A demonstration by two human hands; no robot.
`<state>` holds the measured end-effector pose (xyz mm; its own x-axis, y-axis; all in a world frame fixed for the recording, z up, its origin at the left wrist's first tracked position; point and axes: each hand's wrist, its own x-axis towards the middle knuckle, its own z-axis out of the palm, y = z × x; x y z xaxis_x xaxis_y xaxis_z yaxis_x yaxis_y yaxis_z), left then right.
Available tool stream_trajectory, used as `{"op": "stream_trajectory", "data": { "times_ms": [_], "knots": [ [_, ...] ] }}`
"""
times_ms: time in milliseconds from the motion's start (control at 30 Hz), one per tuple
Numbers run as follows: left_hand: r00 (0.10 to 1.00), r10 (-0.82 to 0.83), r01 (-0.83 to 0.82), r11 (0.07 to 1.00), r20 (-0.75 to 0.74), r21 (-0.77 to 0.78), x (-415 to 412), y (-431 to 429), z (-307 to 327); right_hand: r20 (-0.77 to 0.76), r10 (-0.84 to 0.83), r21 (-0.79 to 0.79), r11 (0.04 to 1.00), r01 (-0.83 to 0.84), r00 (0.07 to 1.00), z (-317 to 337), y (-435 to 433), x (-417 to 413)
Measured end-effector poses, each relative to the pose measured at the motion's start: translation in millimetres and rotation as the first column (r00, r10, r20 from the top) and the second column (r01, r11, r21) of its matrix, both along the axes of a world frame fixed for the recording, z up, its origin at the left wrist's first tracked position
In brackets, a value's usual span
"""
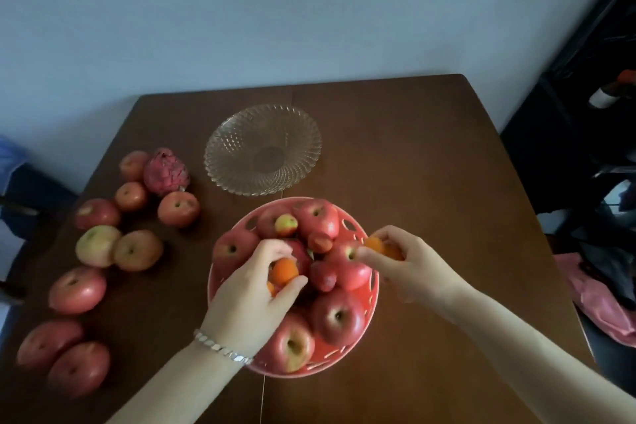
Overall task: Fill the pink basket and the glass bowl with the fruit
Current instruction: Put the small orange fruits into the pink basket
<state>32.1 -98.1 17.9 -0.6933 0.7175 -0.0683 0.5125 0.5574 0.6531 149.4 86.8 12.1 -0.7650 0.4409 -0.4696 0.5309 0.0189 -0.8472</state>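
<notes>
The pink basket (347,224) stands near the table's front, holding several red apples (339,315) and small red fruits. My left hand (246,299) hovers over the basket's left side, shut on small orange fruits (284,271). At the basket's right rim my right hand (409,263) grips more small orange fruit (375,244). The glass bowl (262,149) sits behind the basket with nothing in it. Several apples (137,249) and a pink dragon fruit (166,171) lie loose on the table's left side.
The brown wooden table (430,165) stands against a pale wall. A pink cloth (599,303) and dark clutter lie off the table's right edge. A dark chair with blue fabric (13,162) is at the far left.
</notes>
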Motion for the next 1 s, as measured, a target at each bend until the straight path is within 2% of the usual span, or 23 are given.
{"op": "stream_trajectory", "data": {
  "times_ms": [67,133,233,300,400,467,500,567,600,667,767,833,900,1000],
  "knots": [
    [0.998,0.000,0.000,1.000,-0.056,0.001,1,-21,-19,-0.011,0.031,0.168,0.985,-0.029,0.999,-7,-19,0],
    [0.979,-0.098,0.096,0.995,-0.179,-0.022,6,-29,-38,-0.038,0.028,0.278,0.961,-0.017,0.999,-14,-35,1],
    [0.899,-0.227,0.237,0.971,-0.375,-0.022,10,-23,-59,-0.065,0.020,0.353,0.936,0.004,0.998,-20,-54,5],
    [0.873,-0.257,0.276,0.961,-0.414,-0.017,9,-18,-68,-0.077,0.039,0.387,0.922,-0.006,0.996,-23,-63,8],
    [0.875,-0.285,0.295,0.955,-0.392,-0.036,8,-18,-74,-0.052,0.070,0.462,0.886,-0.038,0.996,-27,-71,12],
    [0.898,-0.254,0.269,0.963,-0.359,-0.007,9,-26,-74,0.004,0.126,0.596,0.796,-0.104,0.992,-29,-77,11],
    [0.925,-0.214,0.234,0.972,-0.313,0.028,9,-31,-73,0.013,0.159,0.684,0.719,-0.125,0.987,-29,-80,9],
    [0.980,-0.064,0.089,0.988,-0.187,0.130,9,-39,-68,0.030,0.250,0.843,0.514,-0.159,0.968,-34,-84,0],
    [0.992,0.040,-0.021,0.986,-0.118,0.165,9,-41,-66,0.062,0.278,0.878,0.441,-0.185,0.959,-35,-87,-5],
    [0.975,0.218,-0.220,0.960,0.029,0.175,9,-41,-62,0.124,0.278,0.905,0.362,-0.224,0.952,-37,-91,-15],
    [0.924,0.313,-0.342,0.934,0.218,0.107,11,-34,-52,0.115,0.252,0.900,0.382,-0.208,0.961,-43,-90,-19],
    [0.918,0.290,-0.311,0.950,0.270,0.037,14,-31,-51,0.063,0.242,0.892,0.422,-0.163,0.968,-47,-86,-17],
    [0.965,0.212,-0.219,0.975,0.155,0.028,19,-31,-54,0.033,0.226,0.880,0.455,-0.135,0.974,-49,-84,-14],
    [0.992,0.029,-0.026,0.999,-0.122,0.022,22,-40,-63,0.015,0.237,0.869,0.477,-0.130,0.971,-50,-80,-12]
  ]
}}
